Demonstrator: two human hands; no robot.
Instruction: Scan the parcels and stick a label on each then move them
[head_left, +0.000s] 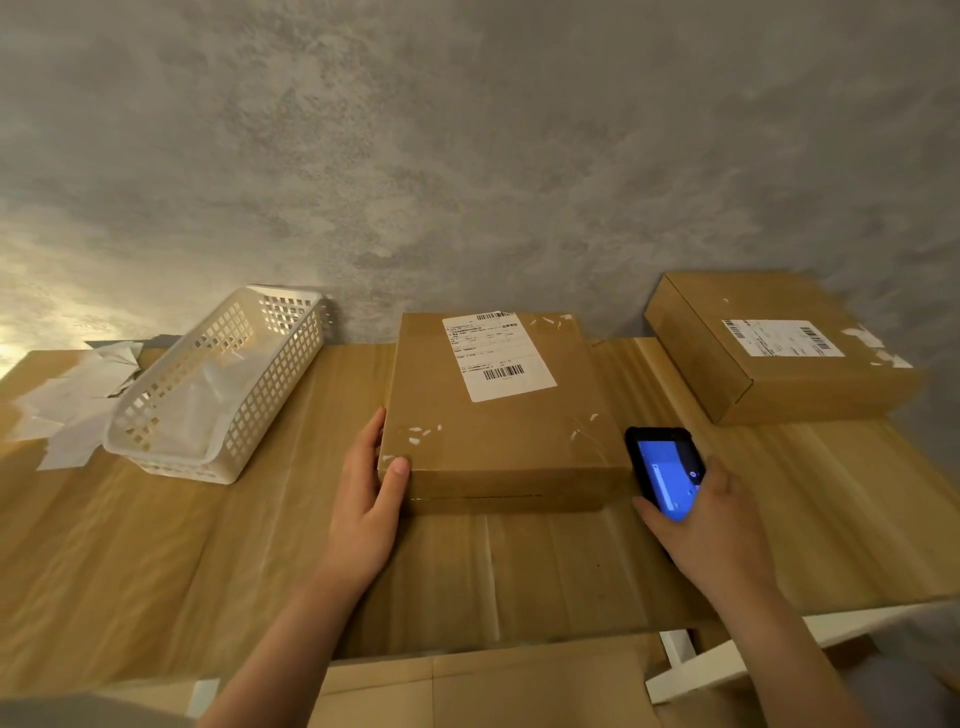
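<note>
Lying at the far left of the table (156, 545), a heap of loose white paper scraps (72, 405) touches the side of a white lattice basket (218, 384), which sits at an angle with more pale sheets inside it. The tabletop is wood-toned and covered in brown paper or flattened card. Next comes the left hand (371, 493), fingers laid nearly straight along the left side of the middle parcel (493, 431), the thumb pressed on its near left corner; it steadies the box rather than wrapping round it. That parcel is a flat brown cardboard box lying at the centre of the table, against the grey wall (467, 156), with a white shipping label (498, 356) bearing barcodes stuck on the far part of its top and bits of torn tape near its front corners. Just right of the box, the right hand (711, 525) holds a dark handheld scanner (665, 470), fingers curled under it, its blue screen lit and facing up. Farther right, at the back corner, a second parcel (779, 353) lies apart from the first, labelled white on top too.
</note>
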